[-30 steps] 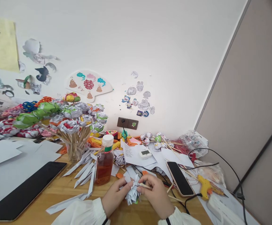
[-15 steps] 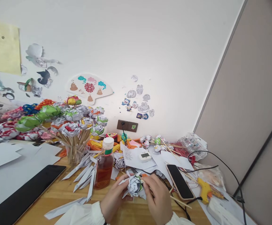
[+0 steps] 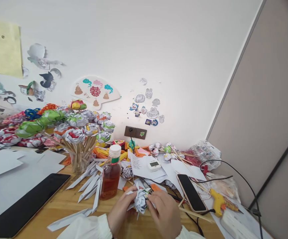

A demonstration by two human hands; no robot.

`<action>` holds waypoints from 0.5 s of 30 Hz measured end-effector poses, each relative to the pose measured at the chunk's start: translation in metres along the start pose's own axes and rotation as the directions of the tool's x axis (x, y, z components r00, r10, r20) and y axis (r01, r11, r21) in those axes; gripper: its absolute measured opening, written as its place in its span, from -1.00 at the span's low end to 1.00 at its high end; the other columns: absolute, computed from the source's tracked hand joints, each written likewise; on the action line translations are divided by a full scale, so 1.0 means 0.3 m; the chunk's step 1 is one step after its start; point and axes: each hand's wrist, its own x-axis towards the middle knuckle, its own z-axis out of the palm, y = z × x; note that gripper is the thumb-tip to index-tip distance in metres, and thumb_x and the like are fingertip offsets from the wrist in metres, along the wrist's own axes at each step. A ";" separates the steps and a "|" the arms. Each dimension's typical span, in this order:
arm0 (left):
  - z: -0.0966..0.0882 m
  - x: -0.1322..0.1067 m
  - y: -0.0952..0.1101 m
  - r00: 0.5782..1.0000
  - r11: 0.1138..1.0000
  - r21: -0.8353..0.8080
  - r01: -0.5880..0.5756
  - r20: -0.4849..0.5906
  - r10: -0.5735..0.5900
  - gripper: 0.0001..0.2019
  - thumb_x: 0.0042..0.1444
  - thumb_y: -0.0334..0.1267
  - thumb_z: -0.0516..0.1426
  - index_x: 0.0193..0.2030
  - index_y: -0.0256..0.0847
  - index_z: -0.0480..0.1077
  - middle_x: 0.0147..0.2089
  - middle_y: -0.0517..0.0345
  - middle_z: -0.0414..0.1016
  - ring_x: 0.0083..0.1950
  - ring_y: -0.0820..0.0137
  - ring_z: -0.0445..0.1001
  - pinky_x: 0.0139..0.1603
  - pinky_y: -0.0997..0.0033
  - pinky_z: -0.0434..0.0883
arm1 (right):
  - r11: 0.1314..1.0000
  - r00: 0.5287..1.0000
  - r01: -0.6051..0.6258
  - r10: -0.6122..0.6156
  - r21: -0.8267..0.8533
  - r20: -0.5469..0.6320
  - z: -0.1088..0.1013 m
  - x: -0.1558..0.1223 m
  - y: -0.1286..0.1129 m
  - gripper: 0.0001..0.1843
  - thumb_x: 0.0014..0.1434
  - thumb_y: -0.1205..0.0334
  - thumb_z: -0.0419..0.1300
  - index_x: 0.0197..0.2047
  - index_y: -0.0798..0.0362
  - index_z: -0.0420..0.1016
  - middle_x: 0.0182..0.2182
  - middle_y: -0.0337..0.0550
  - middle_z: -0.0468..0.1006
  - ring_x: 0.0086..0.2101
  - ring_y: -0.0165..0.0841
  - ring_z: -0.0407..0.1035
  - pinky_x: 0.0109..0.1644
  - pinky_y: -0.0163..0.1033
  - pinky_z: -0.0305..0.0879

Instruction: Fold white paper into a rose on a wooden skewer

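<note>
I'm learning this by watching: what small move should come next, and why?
Perhaps tuck in the thin white tip jutting below the round, layered white-paper flower with the right hand, while the left hand steadies it: both hands are at the flower, and that tip stands out from its head.

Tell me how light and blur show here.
Head view: the wall is palest around the middle stickers, the top right corner nearly black. Head view: the right hand at the flower looks slightly soft; the printed sheet is unreadable.
</note>
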 end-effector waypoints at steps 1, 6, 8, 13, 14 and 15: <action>0.001 -0.002 0.002 1.000 1.000 0.004 0.006 -0.006 -0.006 -0.77 -0.18 -0.17 0.15 -0.33 -0.19 0.34 -0.52 0.30 0.31 -0.45 0.46 0.28 -0.49 0.54 0.19 | 1.000 1.000 0.004 -0.004 0.006 0.010 0.002 -0.001 0.000 -0.81 0.17 0.28 -0.06 -0.34 0.05 0.37 -0.49 -0.17 0.46 -0.44 -0.38 0.36 -0.33 -0.28 0.28; -0.002 -0.001 0.000 1.000 1.000 0.027 0.002 0.001 -0.002 -0.75 -0.18 -0.13 0.15 -0.35 -0.19 0.32 -0.54 0.31 0.29 -0.44 0.43 0.30 -0.45 0.51 0.21 | 1.000 1.000 -0.015 0.015 -0.015 -0.014 0.015 -0.010 -0.005 -0.79 0.17 0.28 -0.04 -0.44 0.06 0.36 -0.61 -0.23 0.42 -0.54 -0.40 0.32 -0.47 -0.32 0.16; -0.007 0.002 -0.010 1.000 0.999 0.030 -0.011 -0.004 0.011 -0.70 -0.18 -0.11 0.15 -0.30 -0.20 0.32 -0.53 0.30 0.30 -0.45 0.43 0.30 -0.47 0.52 0.20 | 0.998 0.999 -0.044 0.043 -0.034 -0.030 0.015 -0.012 -0.012 -0.75 0.17 0.26 -0.06 -0.46 0.05 0.36 -0.63 -0.23 0.41 -0.56 -0.40 0.31 -0.49 -0.33 0.12; -0.017 0.003 -0.033 1.000 1.000 0.011 -0.017 0.024 0.017 -0.64 -0.13 -0.12 0.13 -0.17 -0.20 0.28 -0.48 0.24 0.38 -0.45 0.44 0.30 -0.48 0.53 0.20 | 0.992 0.993 -0.120 0.120 -0.042 -0.010 0.006 -0.009 -0.025 -0.68 0.20 0.20 -0.13 -0.45 0.02 0.37 -0.66 -0.26 0.39 -0.60 -0.42 0.29 -0.52 -0.34 0.07; -0.015 0.000 -0.032 1.000 1.000 0.007 -0.009 0.029 0.009 -0.63 -0.12 -0.12 0.13 -0.15 -0.20 0.27 -0.47 0.23 0.39 -0.44 0.43 0.30 -0.48 0.53 0.20 | 0.992 0.994 -0.112 0.112 -0.052 -0.007 0.005 -0.008 -0.025 -0.67 0.21 0.21 -0.15 -0.44 0.02 0.37 -0.67 -0.26 0.39 -0.61 -0.43 0.29 -0.53 -0.34 0.06; -0.011 -0.003 -0.030 1.000 1.000 0.005 0.002 0.031 -0.002 -0.63 -0.11 -0.12 0.12 -0.14 -0.19 0.26 -0.48 0.24 0.39 -0.44 0.43 0.31 -0.48 0.53 0.20 | 0.994 0.996 -0.090 0.090 -0.069 -0.010 0.004 -0.006 -0.023 -0.67 0.21 0.22 -0.15 -0.43 0.03 0.37 -0.67 -0.27 0.39 -0.61 -0.43 0.29 -0.53 -0.34 0.05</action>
